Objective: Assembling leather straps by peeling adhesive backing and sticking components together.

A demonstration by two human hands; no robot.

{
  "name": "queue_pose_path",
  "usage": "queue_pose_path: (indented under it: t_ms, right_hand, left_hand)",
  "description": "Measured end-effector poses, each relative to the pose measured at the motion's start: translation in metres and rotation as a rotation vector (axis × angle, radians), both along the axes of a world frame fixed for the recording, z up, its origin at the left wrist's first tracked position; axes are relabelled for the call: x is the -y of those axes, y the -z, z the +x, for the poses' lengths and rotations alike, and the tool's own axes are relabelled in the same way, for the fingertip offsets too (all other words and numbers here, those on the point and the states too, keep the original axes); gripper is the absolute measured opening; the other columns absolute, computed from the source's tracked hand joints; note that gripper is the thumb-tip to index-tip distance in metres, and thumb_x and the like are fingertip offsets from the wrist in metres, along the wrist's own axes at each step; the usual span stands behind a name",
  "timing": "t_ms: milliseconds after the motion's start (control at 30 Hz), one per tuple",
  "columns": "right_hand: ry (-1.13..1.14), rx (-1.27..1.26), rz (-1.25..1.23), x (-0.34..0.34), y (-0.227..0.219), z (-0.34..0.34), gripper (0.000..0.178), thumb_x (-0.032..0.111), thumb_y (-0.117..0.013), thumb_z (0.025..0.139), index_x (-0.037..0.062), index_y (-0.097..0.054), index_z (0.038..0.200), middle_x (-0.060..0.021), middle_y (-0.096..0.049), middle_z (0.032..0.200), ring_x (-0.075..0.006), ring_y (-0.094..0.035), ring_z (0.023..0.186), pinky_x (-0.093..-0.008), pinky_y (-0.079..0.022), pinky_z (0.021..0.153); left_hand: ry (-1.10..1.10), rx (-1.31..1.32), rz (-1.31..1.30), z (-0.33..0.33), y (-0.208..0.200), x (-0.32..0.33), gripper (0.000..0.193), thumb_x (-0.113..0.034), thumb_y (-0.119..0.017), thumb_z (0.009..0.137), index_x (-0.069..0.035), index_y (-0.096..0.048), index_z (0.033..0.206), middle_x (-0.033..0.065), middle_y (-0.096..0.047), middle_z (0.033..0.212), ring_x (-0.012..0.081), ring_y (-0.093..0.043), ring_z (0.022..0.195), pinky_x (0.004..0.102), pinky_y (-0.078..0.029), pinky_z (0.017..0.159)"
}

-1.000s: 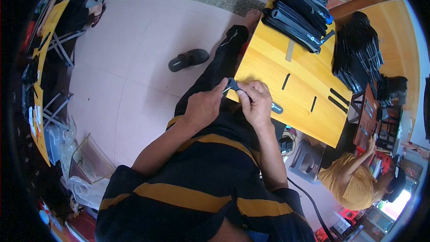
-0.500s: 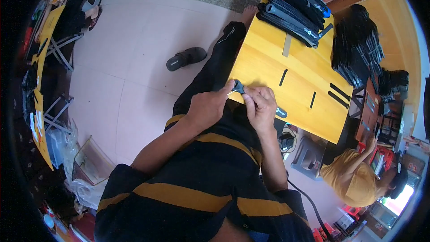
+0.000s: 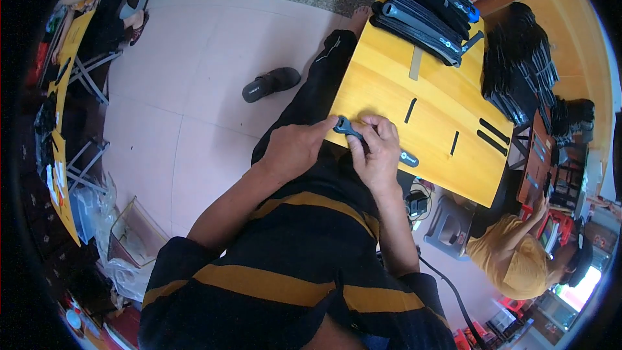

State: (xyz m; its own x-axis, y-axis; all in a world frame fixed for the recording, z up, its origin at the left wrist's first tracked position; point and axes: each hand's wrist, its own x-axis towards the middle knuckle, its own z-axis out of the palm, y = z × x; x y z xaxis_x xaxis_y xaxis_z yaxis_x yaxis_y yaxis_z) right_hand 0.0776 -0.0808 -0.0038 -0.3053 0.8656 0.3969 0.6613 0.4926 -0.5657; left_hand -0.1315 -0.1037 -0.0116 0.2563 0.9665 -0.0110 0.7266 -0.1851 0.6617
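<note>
Over the near left edge of the yellow table, my right hand [image 3: 378, 152] is closed on a dark grey strap piece [image 3: 347, 128] with a looped end, pinching it between thumb and fingers. My left hand [image 3: 291, 149] comes in from the left, its forefinger reaching to the looped end and its other fingers curled under. Its thumb is hidden. Just right of my right hand lies a dark grey rounded tab [image 3: 408, 159] with a pale print. Farther in, thin black strips [image 3: 410, 110] lie apart on the wood.
Folded black-and-grey goods [image 3: 424, 19] are stacked at the table's [image 3: 369, 71] far end. More black bundles [image 3: 518, 71] stand beyond its right side. A person in a yellow shirt [image 3: 512, 253] sits at the right. A black slipper [image 3: 272, 84] lies on the floor.
My left hand has shifted slightly left and down, and more of the strap's looped end shows. The pale sliver beside my left fingers is out of sight. My right hand has barely moved.
</note>
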Motion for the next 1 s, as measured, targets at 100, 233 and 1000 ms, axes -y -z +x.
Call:
queue_pose_path:
  t_ms: [100,233,1000]
  right_hand:
    - [-0.004,-0.047,-0.021,-0.001,0.005,-0.008,0.021,0.008,-0.082,0.080,0.0050,-0.074,0.100,-0.0113,-0.065,0.098,-0.0328,-0.063,0.094,-0.0434,-0.052,0.082]
    - [-0.015,-0.050,-0.025,-0.002,0.011,-0.010,0.020,0.007,-0.084,0.079,0.0043,-0.074,0.097,-0.0125,-0.066,0.094,-0.0318,-0.064,0.090,-0.0416,-0.052,0.081]
    - [0.059,-0.213,-0.219,-0.016,0.003,-0.018,0.008,0.003,-0.074,0.079,0.0041,-0.067,0.077,-0.0114,-0.066,0.078,-0.0333,-0.066,0.078,-0.0435,-0.051,0.076]
  left_hand:
    - [0.021,-0.019,-0.044,-0.001,-0.008,-0.002,0.038,-0.015,-0.058,0.103,-0.015,-0.063,0.140,0.0180,-0.074,0.092,0.0378,-0.071,0.074,0.0487,-0.056,0.064]
    - [0.030,-0.037,0.023,-0.003,-0.012,-0.005,0.032,-0.015,-0.059,0.101,-0.012,-0.068,0.132,0.0166,-0.074,0.086,0.0361,-0.072,0.071,0.0474,-0.056,0.064]
    - [-0.027,0.021,-0.092,-0.017,-0.026,-0.007,0.022,-0.029,-0.063,0.102,-0.007,-0.068,0.106,0.0182,-0.071,0.079,0.0351,-0.071,0.069,0.0483,-0.053,0.062]
